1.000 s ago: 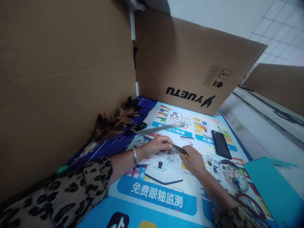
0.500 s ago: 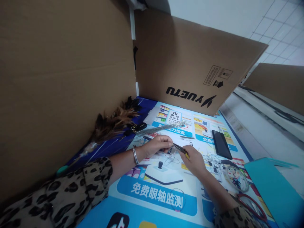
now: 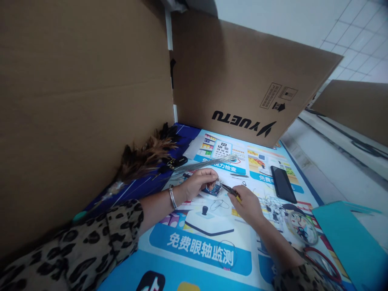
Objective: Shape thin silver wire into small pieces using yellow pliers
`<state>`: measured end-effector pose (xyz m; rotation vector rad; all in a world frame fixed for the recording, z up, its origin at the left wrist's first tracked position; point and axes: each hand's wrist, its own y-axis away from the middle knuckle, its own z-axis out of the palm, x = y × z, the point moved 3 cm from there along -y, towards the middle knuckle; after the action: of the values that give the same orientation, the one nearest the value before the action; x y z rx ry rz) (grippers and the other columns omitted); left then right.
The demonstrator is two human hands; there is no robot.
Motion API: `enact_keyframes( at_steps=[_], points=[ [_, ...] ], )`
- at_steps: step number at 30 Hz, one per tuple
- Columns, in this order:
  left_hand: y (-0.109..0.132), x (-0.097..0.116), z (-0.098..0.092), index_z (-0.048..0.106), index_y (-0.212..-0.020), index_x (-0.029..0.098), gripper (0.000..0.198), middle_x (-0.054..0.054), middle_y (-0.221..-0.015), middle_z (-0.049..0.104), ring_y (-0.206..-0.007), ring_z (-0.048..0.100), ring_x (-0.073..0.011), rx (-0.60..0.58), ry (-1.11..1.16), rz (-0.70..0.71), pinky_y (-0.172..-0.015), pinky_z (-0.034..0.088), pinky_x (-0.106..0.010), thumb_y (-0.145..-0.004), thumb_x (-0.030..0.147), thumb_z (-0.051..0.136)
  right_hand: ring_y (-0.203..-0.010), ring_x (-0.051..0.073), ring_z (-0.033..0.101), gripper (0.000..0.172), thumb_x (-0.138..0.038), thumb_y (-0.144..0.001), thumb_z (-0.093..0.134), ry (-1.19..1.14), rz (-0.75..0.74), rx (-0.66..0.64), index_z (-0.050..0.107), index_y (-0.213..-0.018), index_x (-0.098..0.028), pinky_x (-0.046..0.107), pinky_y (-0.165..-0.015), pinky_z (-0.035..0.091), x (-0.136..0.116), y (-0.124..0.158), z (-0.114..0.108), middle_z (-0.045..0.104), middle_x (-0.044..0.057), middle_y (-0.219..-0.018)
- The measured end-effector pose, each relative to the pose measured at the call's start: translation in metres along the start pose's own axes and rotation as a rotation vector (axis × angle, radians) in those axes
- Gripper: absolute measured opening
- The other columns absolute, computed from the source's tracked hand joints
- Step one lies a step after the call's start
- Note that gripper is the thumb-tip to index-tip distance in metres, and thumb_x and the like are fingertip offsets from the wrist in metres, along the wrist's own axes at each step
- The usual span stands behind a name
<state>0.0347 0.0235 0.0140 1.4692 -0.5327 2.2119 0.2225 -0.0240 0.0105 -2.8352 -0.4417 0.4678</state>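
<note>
My left hand [image 3: 200, 183] is closed, thumb and fingers pinching a thin bent wire [image 3: 213, 186] that curves in a small loop below the fingertips. In my right hand [image 3: 247, 202] is a pair of pliers [image 3: 231, 191] with yellow-and-black handles, its dark jaws pointing left, close to the wire. Whether the jaws touch the wire I cannot tell. Just below lies a loose loop of thin wire [image 3: 220, 205] on the printed sheet. Behind my left hand a bundle of straight silvery wires [image 3: 209, 162] stretches across the table.
A feather duster [image 3: 145, 149] lies along the left cardboard wall [image 3: 85, 81]. A black phone [image 3: 283, 184] is at right, with a tangle of wire bits [image 3: 273, 208], a wire coil [image 3: 301, 227], a red ring [image 3: 321, 263] and a teal sheet [image 3: 348, 238] nearer me. Another cardboard panel [image 3: 242, 72] stands behind.
My left hand has lifted slightly and turned, bringing the curved wire into clearer view. The plier jaws now sit a little apart from the left fingertips; my right hand has barely moved.
</note>
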Motion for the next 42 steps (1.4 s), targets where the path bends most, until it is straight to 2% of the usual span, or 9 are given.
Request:
enact_keyframes(
  at_steps=[15,32,37,42],
  points=[
    [0.0009,-0.0018,0.0003,0.054,-0.074,0.011,0.020,0.000,-0.062,0.052,-0.053,0.047,-0.0076,-0.019,-0.045,-0.044,-0.051,0.035,-0.020,-0.073,0.031,0.058,-0.080,0.017,0.053,0.025,-0.040,-0.083,0.040,-0.011,0.013,0.003,0.055,-0.091,-0.021,0.026,-0.068,0.040,-0.0013,-0.0006,-0.0017,0.059,0.004,-0.083],
    [0.0005,0.0001,0.0017,0.055,-0.075,0.011,0.019,-0.001,-0.064,0.054,-0.054,0.048,-0.0075,-0.026,-0.036,-0.023,-0.053,0.036,-0.020,-0.075,0.030,0.057,-0.079,0.017,0.053,0.023,-0.038,-0.082,0.042,0.002,0.006,0.004,0.055,-0.091,-0.021,0.025,-0.067,0.040,-0.0010,0.0000,-0.0014,0.058,0.003,-0.083],
    [-0.0016,-0.0023,0.0000,0.050,-0.071,0.012,0.019,0.000,-0.061,0.050,-0.050,0.045,-0.0069,-0.027,0.058,-0.043,-0.049,0.034,-0.020,-0.075,0.030,0.057,-0.081,0.017,0.053,0.023,-0.039,-0.083,0.042,0.000,0.013,0.002,0.054,-0.092,-0.021,0.025,-0.068,0.040,-0.0006,0.0003,-0.0013,0.058,0.003,-0.084],
    [-0.0036,-0.0029,-0.0026,0.045,-0.065,0.014,0.020,0.003,-0.053,0.041,-0.043,0.037,-0.0059,-0.044,0.307,-0.102,-0.045,0.030,-0.021,-0.078,0.029,0.050,-0.080,0.017,0.052,0.022,-0.037,-0.082,0.043,0.006,-0.008,-0.017,0.055,-0.092,-0.021,0.025,-0.069,0.039,-0.0001,0.0002,0.0003,0.058,0.003,-0.083]
  ],
)
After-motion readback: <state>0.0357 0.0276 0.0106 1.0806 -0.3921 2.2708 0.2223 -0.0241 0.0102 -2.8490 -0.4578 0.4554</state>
